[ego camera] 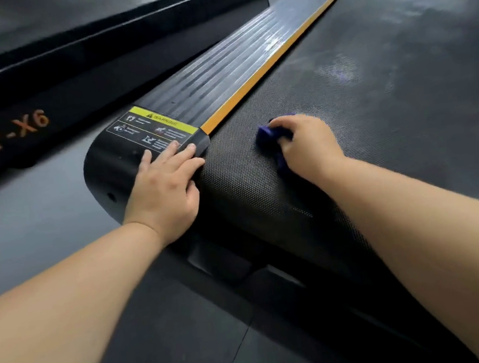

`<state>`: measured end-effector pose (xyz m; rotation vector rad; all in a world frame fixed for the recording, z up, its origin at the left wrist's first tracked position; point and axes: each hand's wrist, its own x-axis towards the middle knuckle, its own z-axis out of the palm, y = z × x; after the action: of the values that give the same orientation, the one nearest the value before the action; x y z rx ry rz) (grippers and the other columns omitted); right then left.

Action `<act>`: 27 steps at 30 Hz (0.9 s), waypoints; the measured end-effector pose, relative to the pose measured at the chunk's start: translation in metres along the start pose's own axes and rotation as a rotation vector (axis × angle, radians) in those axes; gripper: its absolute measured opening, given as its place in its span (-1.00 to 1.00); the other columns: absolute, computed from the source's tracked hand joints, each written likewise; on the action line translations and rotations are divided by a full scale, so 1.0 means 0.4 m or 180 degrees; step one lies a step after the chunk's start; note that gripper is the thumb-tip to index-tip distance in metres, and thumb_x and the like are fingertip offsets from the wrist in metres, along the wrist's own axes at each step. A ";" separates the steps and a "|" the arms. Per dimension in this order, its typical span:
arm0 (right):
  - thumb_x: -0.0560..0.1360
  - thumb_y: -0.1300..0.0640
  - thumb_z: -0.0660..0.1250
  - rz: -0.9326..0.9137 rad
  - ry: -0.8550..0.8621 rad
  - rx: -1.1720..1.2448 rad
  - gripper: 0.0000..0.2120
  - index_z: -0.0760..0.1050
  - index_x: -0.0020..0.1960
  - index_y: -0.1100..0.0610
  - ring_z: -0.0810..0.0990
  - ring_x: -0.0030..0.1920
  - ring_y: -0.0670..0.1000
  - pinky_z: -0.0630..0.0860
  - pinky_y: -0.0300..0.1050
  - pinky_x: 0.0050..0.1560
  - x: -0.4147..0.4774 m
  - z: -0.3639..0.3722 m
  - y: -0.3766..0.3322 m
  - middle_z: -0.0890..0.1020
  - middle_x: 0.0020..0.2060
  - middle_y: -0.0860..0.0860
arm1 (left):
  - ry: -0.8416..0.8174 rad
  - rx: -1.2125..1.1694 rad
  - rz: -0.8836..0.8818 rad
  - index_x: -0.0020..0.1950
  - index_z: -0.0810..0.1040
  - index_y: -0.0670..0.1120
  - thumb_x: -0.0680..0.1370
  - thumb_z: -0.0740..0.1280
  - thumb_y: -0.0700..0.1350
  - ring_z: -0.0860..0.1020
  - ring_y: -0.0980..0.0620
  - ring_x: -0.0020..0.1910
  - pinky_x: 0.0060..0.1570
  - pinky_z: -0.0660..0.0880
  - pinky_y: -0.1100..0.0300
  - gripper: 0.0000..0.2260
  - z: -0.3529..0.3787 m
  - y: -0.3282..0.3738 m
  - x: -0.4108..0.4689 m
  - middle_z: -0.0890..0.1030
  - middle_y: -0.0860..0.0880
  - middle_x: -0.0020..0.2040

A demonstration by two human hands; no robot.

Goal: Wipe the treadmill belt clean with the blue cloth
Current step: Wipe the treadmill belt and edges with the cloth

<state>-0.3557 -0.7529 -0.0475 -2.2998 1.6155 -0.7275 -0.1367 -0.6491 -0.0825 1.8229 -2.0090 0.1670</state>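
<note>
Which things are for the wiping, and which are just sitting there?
For the job: blue cloth, treadmill belt, right hand gripping the cloth, left hand resting on the end cap.
Just around: warning sticker, orange strip, neighbouring TT-X6 machine.

belt (370,80): matt black, finely dimpled rubbery texture. side rail (227,71): ribbed, semi-gloss, at its 9 o'clock. end cap (104,173): smooth plastic-looking. cloth (270,135): soft blue fabric.
</note>
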 end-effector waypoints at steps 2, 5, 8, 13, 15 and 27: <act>0.46 0.23 0.23 0.0254 0.0128 0.0233 -0.68 0.60 0.08 -0.09 0.50 0.17 0.10 0.46 -0.04 0.16 0.012 0.029 -0.039 0.61 0.09 -0.02 | 0.0092 0.0020 -0.0001 0.27 0.53 -0.07 0.44 0.17 -0.14 0.28 -0.08 0.45 0.42 0.01 -0.16 -0.59 0.007 0.002 0.001 0.45 -0.02 0.38; 0.44 0.24 0.26 -0.0408 -0.0070 0.0370 -0.66 0.60 0.10 -0.08 0.51 0.13 0.03 0.43 -0.09 0.18 -0.077 0.059 -0.109 0.63 0.08 -0.10 | 0.0120 -0.0006 0.0006 0.25 0.53 -0.06 0.42 0.18 -0.15 0.29 -0.07 0.45 0.43 0.03 -0.19 -0.59 0.015 -0.006 0.000 0.46 -0.01 0.38; 0.46 0.22 0.29 -0.0728 -0.0323 0.0239 -0.66 0.57 0.17 -0.07 0.49 0.12 0.04 0.38 -0.13 0.17 -0.113 0.047 -0.133 0.62 0.09 -0.08 | 0.0124 -0.0369 -0.0149 0.27 0.48 -0.04 0.44 0.18 -0.18 0.23 0.01 0.47 0.47 -0.06 -0.09 -0.60 0.011 -0.009 -0.004 0.43 0.03 0.40; 0.49 0.22 0.22 -0.0315 -0.0165 0.0194 -0.65 0.54 0.19 -0.08 0.46 0.18 0.08 0.41 -0.07 0.17 -0.005 0.084 -0.155 0.59 0.13 -0.05 | 0.0064 -0.0618 -0.0118 0.26 0.43 -0.02 0.48 0.23 -0.24 0.12 0.07 0.51 0.48 -0.19 0.02 -0.65 -0.001 -0.009 -0.007 0.36 0.06 0.44; 0.51 0.17 0.20 -0.0182 -0.0323 0.0257 -0.60 0.42 0.31 -0.12 0.47 0.19 0.04 0.40 -0.11 0.18 0.002 0.084 -0.171 0.55 0.18 -0.08 | 0.0011 -0.0605 -0.0094 0.27 0.42 -0.02 0.50 0.21 -0.18 0.09 0.07 0.51 0.47 -0.21 0.03 -0.67 -0.002 -0.009 -0.007 0.33 0.06 0.46; 0.50 0.22 0.15 0.0033 -0.0081 0.0079 -0.56 0.38 0.36 0.01 0.39 0.32 0.05 0.25 -0.14 0.32 -0.123 -0.020 0.004 0.49 0.29 0.02 | -0.0498 -0.0030 0.0217 0.50 0.02 0.29 0.41 0.02 0.43 0.05 -0.14 0.51 0.46 -0.01 -0.13 -0.32 0.007 0.135 0.136 0.06 -0.01 0.56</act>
<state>-0.3743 -0.7072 -0.0545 -2.2724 1.5975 -0.7091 -0.1927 -0.6930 -0.0538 1.8127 -2.1758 0.0353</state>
